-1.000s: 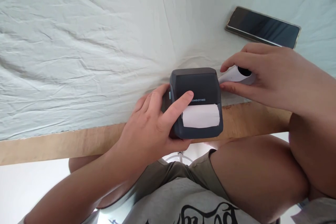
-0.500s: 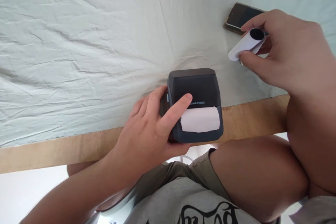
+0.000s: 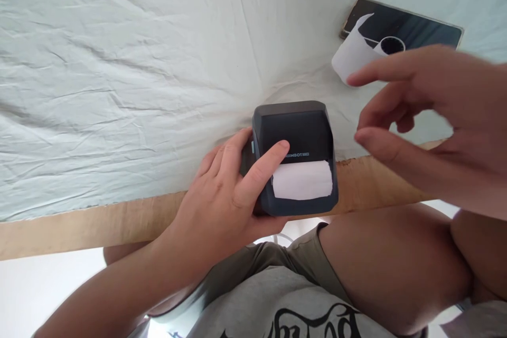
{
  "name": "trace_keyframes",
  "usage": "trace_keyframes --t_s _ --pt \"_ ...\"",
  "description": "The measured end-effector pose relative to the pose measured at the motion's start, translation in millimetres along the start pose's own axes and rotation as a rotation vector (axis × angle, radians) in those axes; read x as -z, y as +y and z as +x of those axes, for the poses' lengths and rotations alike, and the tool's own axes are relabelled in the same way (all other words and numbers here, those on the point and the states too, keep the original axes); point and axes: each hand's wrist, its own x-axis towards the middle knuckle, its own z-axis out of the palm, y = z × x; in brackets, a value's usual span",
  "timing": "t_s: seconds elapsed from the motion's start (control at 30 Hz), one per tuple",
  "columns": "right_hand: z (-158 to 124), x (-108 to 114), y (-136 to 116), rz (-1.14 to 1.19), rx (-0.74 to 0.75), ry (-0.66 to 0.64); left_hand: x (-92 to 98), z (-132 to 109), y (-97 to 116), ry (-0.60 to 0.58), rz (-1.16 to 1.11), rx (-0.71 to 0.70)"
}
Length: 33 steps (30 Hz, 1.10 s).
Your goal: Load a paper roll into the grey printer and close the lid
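My left hand (image 3: 225,190) grips a dark label printer (image 3: 291,127) from its left side, with one finger lying across its top. A white paper strip (image 3: 303,180) shows on the printer's front part, below the lettering. Away to the right, my right hand (image 3: 412,116) holds nothing, its fingers curved and apart. Just beyond its fingertips a small roll of white paper (image 3: 356,53) lies partly uncurled, one end of its dark hollow core showing. The roll overlaps the near edge of a phone (image 3: 420,24).
A wrinkled pale cloth (image 3: 130,74) covers the table, whose bare wooden edge (image 3: 119,222) runs along the front. My legs (image 3: 380,264) are under and before that edge, close below the printer.
My right hand has let go of the paper roll and drawn back toward me. The roll now lies by the phone, its loose end sprung open. My left hand and the printer have hardly moved.
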Motion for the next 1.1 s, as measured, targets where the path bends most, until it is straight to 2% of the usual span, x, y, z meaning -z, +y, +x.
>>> trace_keyframes --t_s 0.13,0.3,0.37,0.57,0.7,0.83,0.97,1.1 --pt "5.6 -13.0 -8.9 -0.073 0.191 -0.038 -1.0 -1.0 -1.5 0.025 -0.005 -0.010" --pt "2.1 -19.7 -11.9 -0.075 0.243 -0.128 3.5 -1.9 -2.8 0.004 -0.024 -0.033" --pt "-2.4 -20.0 -10.6 -0.053 0.233 -0.152 5.1 -1.1 -2.6 0.008 -0.023 -0.034" --pt "-2.6 -20.5 -10.4 0.002 0.060 -0.205 5.6 0.3 0.2 0.027 0.005 -0.063" --pt "6.9 -22.8 -12.8 0.041 0.064 -0.178 -0.4 -2.3 1.9 0.059 0.017 -0.028" --pt "3.0 -34.6 -4.1 0.083 0.050 -0.160 -7.2 -4.2 1.8 0.114 0.012 0.018" --pt "-5.9 -46.1 5.0 0.076 0.080 -0.131 -2.7 -2.8 0.2 0.056 0.015 0.021" --pt "2.1 -43.3 6.3 0.026 0.133 -0.142 5.8 -1.2 0.3 0.005 0.039 -0.010"
